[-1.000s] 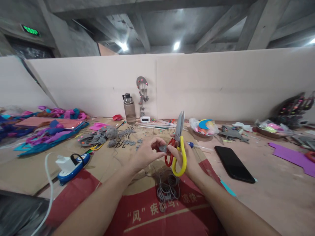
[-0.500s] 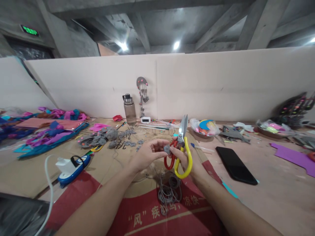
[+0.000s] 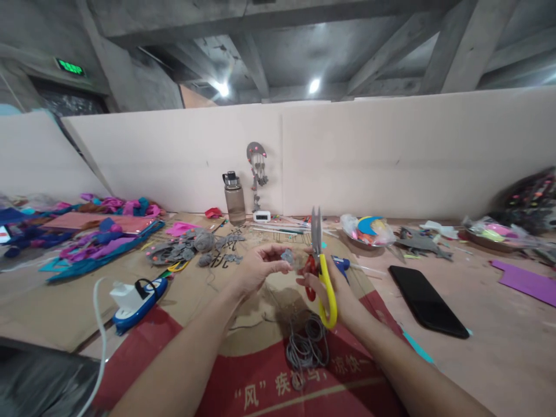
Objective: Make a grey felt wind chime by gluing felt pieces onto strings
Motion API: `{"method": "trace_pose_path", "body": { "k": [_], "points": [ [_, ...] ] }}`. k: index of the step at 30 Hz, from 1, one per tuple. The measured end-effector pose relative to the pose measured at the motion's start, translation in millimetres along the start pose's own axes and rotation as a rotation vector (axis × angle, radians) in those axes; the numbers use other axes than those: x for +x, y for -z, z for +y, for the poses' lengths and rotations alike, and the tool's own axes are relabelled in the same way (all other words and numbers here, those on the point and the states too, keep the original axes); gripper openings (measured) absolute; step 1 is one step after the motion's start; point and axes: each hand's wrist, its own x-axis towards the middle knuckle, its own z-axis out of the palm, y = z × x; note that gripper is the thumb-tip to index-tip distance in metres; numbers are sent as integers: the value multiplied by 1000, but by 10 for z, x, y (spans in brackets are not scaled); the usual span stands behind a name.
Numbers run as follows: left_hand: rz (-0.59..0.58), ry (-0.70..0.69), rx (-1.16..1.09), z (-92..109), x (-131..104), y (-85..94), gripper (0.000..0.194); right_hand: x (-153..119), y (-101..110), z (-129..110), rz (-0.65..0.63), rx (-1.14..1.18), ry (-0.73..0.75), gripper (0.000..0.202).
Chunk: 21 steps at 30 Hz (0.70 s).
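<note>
Between the thumb and fingers of my left hand [image 3: 261, 267] is a small grey felt piece [image 3: 286, 258]. My right hand [image 3: 335, 286] holds scissors [image 3: 328, 292] with one yellow and one red handle, their blades pointing up and slightly apart. A small gap separates the two hands. Below them a loose coil of grey cord [image 3: 306, 347] lies on the red and brown cardboard [image 3: 243, 362]. Grey felt pieces and a ball of grey yarn [image 3: 204, 240] lie to the left, beyond my left hand.
A water bottle [image 3: 235, 200] stands near the partition, beside a small white clock [image 3: 261, 216]. On the left is a blue and white power strip [image 3: 139, 307]. A black phone [image 3: 428, 300] lies on the right, and a blue glue gun [image 3: 340, 264] behind my right hand.
My right hand has moved away from the grey piece, taking the scissors right, with the blades more upright. The piece stays in my left hand. The whole view has shifted slightly.
</note>
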Motion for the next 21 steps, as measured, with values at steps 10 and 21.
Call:
{"method": "trace_pose_path", "body": {
  "k": [10,21],
  "points": [
    [259,-139,-37,193,62,226,38,29,194,105,-34,-987,370,53],
    [250,-131,35,182,62,277,38,10,195,-30,96,-1344,492,48]
  ]
}}
